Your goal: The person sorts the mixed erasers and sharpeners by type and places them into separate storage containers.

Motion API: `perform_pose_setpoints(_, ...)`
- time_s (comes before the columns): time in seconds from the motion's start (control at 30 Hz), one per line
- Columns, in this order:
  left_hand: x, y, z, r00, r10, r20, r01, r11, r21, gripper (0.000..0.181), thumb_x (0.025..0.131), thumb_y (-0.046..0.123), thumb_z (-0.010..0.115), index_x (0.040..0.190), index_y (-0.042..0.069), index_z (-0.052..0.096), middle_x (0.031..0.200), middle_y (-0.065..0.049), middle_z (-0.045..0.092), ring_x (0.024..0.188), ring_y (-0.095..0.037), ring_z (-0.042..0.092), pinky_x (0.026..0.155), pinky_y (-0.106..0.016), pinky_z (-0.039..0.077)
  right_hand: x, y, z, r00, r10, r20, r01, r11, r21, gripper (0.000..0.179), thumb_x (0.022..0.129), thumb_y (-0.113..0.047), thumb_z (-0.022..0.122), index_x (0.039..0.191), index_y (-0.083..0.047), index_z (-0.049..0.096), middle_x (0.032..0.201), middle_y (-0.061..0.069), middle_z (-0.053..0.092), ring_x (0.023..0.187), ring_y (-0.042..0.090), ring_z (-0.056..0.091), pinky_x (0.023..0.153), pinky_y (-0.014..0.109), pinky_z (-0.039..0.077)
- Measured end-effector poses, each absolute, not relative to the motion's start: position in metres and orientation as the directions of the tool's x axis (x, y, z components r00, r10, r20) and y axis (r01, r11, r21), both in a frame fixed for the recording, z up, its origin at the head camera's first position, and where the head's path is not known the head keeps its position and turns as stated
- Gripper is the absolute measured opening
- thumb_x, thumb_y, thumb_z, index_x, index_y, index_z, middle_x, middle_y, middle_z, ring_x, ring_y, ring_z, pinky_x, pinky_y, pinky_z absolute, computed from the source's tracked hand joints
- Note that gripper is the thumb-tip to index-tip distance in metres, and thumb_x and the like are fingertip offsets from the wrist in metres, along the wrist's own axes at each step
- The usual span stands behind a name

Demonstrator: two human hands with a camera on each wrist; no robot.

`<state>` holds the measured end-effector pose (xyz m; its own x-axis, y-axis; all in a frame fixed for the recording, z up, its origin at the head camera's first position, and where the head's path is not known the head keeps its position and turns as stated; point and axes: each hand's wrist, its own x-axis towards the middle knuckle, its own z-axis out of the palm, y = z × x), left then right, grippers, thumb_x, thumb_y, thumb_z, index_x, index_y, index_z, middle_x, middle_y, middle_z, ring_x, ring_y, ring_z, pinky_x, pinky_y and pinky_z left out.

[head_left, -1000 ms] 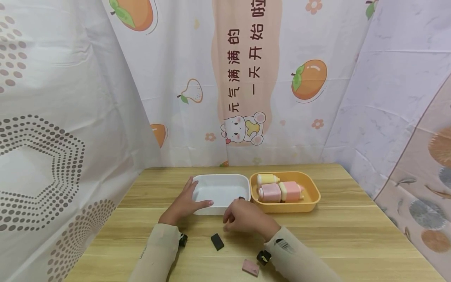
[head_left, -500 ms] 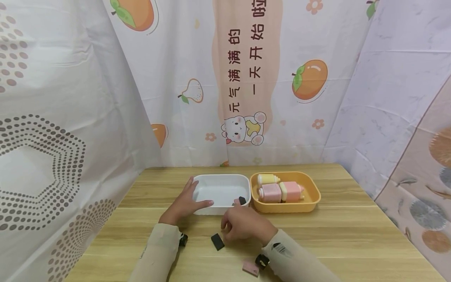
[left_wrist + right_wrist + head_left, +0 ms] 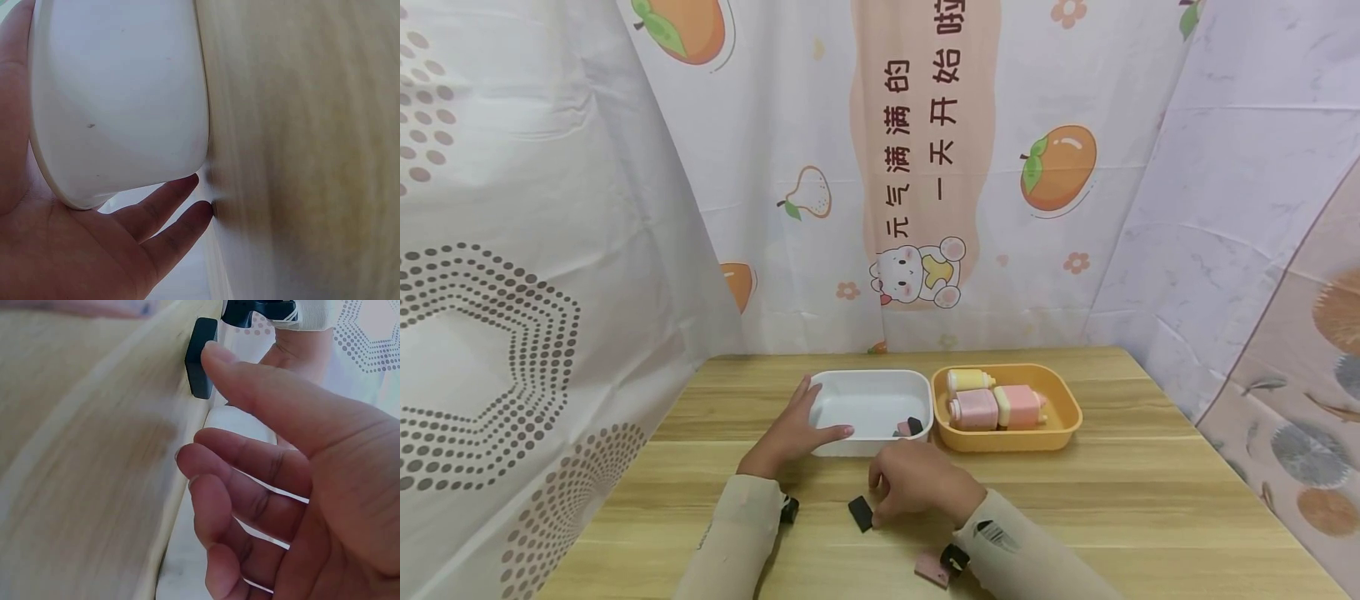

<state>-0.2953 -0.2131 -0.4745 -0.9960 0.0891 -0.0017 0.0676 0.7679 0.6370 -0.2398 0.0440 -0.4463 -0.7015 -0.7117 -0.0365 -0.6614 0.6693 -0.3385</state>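
My left hand (image 3: 790,429) rests against the left end of the white tray (image 3: 868,447), its thumb along the near side. In the left wrist view its fingers reach past the tray's corner. Just in front of the tray, my right hand (image 3: 921,479) hovers low over the table with loosely bent fingers and nothing in its grasp. Its thumb tip is right at a small black rectangular block (image 3: 200,362) lying on the table. A pink block (image 3: 932,570) lies nearer me, beside the right wrist strap. Inside the tray's near right corner are a black piece (image 3: 915,426) and a pink piece (image 3: 902,429).
An orange tray (image 3: 1063,440) stands right beside the white one. It holds a yellow bottle-shaped toy (image 3: 967,380), a lilac one (image 3: 976,410) and a pink one (image 3: 1019,407). Patterned curtains (image 3: 820,275) hang behind the wooden table (image 3: 1112,500) and at both sides.
My right hand has drawn back from the white tray toward the black block on the table, uncovering the pieces in the tray's corner. The left hand has stayed at the tray.
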Motion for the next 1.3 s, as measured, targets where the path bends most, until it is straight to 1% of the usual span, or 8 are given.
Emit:
perform_pose_setpoints(0.1,-0.2947,-0.2133,-0.4741,-0.996,0.091,-0.004,0.068,0.766,0.639,0.125,0.073,0.078,0.077,0.167,0.018,0.020,0.176,-0.004,-0.005,0.161,-0.038,0.009,0.120,-0.071,0.022,-0.2407,0.0441,-0.4472,-0.704,-0.709,-0.033,-0.660,0.671,-0.338,0.031,0.070,-0.042,0.095,0.093,-0.027,0.080,0.079,-0.019,0.069,0.074,-0.004,0.059,0.067,0.023,0.050)
perform_pose_setpoints(0.3,-0.2937,-0.2127,-0.4725,-0.996,0.091,-0.002,0.069,0.763,0.643,0.125,0.072,0.078,0.077,0.166,0.017,0.021,0.176,-0.005,-0.004,0.161,-0.038,0.011,0.120,-0.071,0.023,-0.2458,0.0475,-0.4480,-0.723,-0.690,-0.031,-0.641,0.688,-0.340,0.020,0.076,-0.029,0.088,0.095,-0.027,0.080,0.082,-0.018,0.069,0.074,-0.002,0.059,0.066,0.026,0.052)
perform_pose_setpoints(0.4,-0.2940,-0.2125,-0.4724,-0.996,0.091,0.002,0.071,0.764,0.641,0.125,0.073,0.078,0.077,0.166,0.017,0.021,0.176,-0.005,-0.004,0.161,-0.039,0.012,0.120,-0.071,0.023,-0.2448,0.0482,-0.4471,-0.720,-0.693,-0.037,-0.637,0.681,-0.363,0.023,0.075,-0.033,0.090,0.095,-0.027,0.080,0.078,-0.020,0.068,0.072,-0.002,0.059,0.066,0.025,0.051)
perform_pose_setpoints(0.5,-0.2945,-0.2126,-0.4729,-0.996,0.095,0.003,0.075,0.767,0.637,0.124,0.073,0.078,0.076,0.166,0.017,0.020,0.176,-0.005,-0.004,0.160,-0.039,0.013,0.120,-0.070,0.024,-0.2426,0.0470,-0.4480,-0.708,-0.705,-0.047,-0.640,0.669,-0.378,0.030,0.072,-0.042,0.093,0.094,-0.027,0.080,0.075,-0.022,0.066,0.071,-0.004,0.059,0.066,0.023,0.051)
perform_pose_setpoints(0.63,-0.2954,-0.2134,-0.4744,-0.995,0.102,0.000,0.079,0.768,0.636,0.124,0.074,0.078,0.076,0.166,0.017,0.020,0.176,-0.005,-0.005,0.160,-0.038,0.014,0.120,-0.069,0.026,-0.2422,0.0450,-0.4506,-0.701,-0.711,-0.049,-0.657,0.671,-0.343,0.031,0.070,-0.048,0.093,0.090,-0.028,0.079,0.074,-0.023,0.066,0.072,-0.005,0.059,0.065,0.022,0.050)
perform_pose_setpoints(0.9,-0.2968,-0.2140,-0.4744,-0.994,0.109,0.002,0.086,0.766,0.637,0.123,0.075,0.077,0.076,0.166,0.015,0.022,0.176,-0.006,-0.005,0.160,-0.039,0.015,0.120,-0.068,0.027,-0.2431,0.0453,-0.4501,-0.690,-0.721,-0.058,-0.659,0.659,-0.362,0.015,0.080,-0.035,0.089,0.090,-0.028,0.080,0.080,-0.020,0.069,0.075,-0.002,0.060,0.069,0.023,0.052)
perform_pose_setpoints(1.1,-0.2977,-0.2148,-0.4761,-0.994,0.110,0.002,0.086,0.768,0.634,0.123,0.075,0.077,0.076,0.166,0.014,0.022,0.176,-0.007,-0.004,0.160,-0.039,0.014,0.120,-0.068,0.026,-0.2428,0.0447,-0.4531,-0.683,-0.727,-0.064,-0.666,0.657,-0.354,0.020,0.075,-0.036,0.092,0.091,-0.033,0.081,0.077,-0.022,0.065,0.071,-0.002,0.058,0.064,0.022,0.049)
perform_pose_setpoints(1.3,-0.2972,-0.2141,-0.4757,-0.995,0.102,0.003,0.081,0.768,0.635,0.123,0.074,0.077,0.076,0.166,0.015,0.022,0.176,-0.006,-0.003,0.160,-0.040,0.016,0.120,-0.069,0.026,-0.2441,0.0443,-0.4548,-0.673,-0.738,-0.051,-0.680,0.645,-0.350,0.024,0.073,-0.030,0.093,0.092,-0.036,0.081,0.075,-0.022,0.064,0.069,-0.002,0.057,0.060,0.022,0.047)
